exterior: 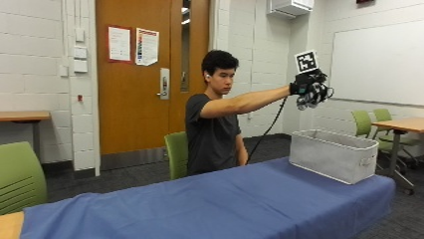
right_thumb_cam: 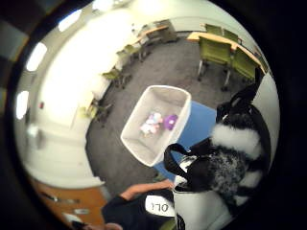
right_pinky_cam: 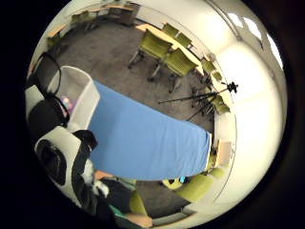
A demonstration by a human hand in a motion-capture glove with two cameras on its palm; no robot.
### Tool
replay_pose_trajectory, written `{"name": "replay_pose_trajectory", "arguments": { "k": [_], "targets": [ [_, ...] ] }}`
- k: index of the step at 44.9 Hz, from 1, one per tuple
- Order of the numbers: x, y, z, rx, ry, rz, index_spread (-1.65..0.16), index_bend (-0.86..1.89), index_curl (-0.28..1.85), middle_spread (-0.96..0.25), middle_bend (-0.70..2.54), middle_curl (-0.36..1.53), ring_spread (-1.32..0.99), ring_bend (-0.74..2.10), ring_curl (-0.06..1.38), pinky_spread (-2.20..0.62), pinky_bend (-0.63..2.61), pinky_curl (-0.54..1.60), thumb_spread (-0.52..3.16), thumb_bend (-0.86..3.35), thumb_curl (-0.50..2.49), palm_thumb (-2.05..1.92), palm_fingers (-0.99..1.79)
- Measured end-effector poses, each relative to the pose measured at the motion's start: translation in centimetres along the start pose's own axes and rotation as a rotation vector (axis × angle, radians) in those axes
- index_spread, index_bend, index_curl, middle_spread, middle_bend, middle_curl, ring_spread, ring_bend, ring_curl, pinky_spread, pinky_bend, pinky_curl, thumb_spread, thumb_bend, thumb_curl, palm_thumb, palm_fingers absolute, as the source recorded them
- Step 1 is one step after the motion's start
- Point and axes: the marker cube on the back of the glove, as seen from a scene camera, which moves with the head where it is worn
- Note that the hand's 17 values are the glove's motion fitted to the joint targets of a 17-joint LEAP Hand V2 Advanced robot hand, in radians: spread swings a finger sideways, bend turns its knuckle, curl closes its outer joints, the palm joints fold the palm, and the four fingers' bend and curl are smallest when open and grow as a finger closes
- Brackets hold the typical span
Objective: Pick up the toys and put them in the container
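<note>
In the outside view the person's gloved right hand is stretched out high above the grey fabric container, which stands at the far end of the blue-covered table. The hand grips a black-and-white plush toy. The thumb side palm view shows the furry toy close to the palm and the container below it. A pink-and-white toy and a purple toy lie inside. In the little finger side view the container sits at the table's end.
Green chairs stand behind the table and at the near left. A wooden desk with green chairs is beyond the container. A tripod stands on the carpet beside the table.
</note>
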Motion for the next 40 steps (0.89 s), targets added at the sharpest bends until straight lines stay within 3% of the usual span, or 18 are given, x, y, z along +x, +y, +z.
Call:
{"name": "replay_pose_trajectory", "arguments": {
  "k": [10, 19, 26, 28, 29, 31, 35, 40],
  "targets": [
    [-12.9, -4.8, 2.3, 0.021, -0.081, -0.080, -0.25, 0.69, 0.85, -0.40, 0.84, 0.82, -0.42, 1.15, 0.59, -0.44, 0.89, 0.40, 0.64, 0.18, 1.10, 0.45, 1.14],
    [-7.4, -5.6, 5.7, -0.016, -0.044, -0.347, -0.25, 0.68, 0.86, -0.41, 0.83, 0.84, -0.42, 1.14, 0.59, -0.45, 0.90, 0.41, 0.65, 0.18, 1.16, 0.43, 1.13],
    [-9.3, -5.4, 8.2, -0.214, -0.145, -0.173, -0.25, 0.66, 0.86, -0.41, 0.80, 0.84, -0.43, 1.12, 0.58, -0.44, 0.89, 0.40, 0.67, 0.15, 1.20, 0.40, 1.07],
    [-8.1, -5.3, 9.1, -0.272, -0.057, -0.141, -0.28, 0.48, 0.84, -0.41, 0.68, 0.81, -0.42, 1.14, 0.59, -0.41, 0.96, 0.43, 0.77, 0.05, 1.14, 0.22, 0.79],
    [-7.7, -5.3, 9.3, -0.283, -0.035, -0.118, -0.29, 0.31, 0.80, -0.38, 0.51, 0.77, -0.38, 0.99, 0.55, -0.36, 1.13, 0.49, 0.87, -0.11, 1.02, -0.02, 0.28],
    [-7.4, -5.3, 9.3, -0.285, -0.055, -0.083, -0.29, 0.21, 0.84, -0.30, 0.37, 0.73, -0.28, 0.83, 0.59, -0.28, 1.36, 0.59, 0.88, -0.18, 0.93, -0.18, -0.24],
    [-7.1, -4.8, 8.7, -0.287, -0.118, -0.064, -0.35, 0.07, 0.64, -0.22, 0.25, 0.64, -0.20, 0.60, 0.45, -0.18, 1.37, 0.52, 0.92, -0.19, 0.79, -0.24, -0.17],
    [-10.9, -3.2, 8.1, -0.291, 0.037, -0.035, -0.36, 0.10, 0.55, -0.17, 0.18, 0.59, -0.15, 0.50, 0.36, -0.10, 1.33, 0.48, 0.95, -0.18, 0.65, -0.24, -0.14]
  ]
}}
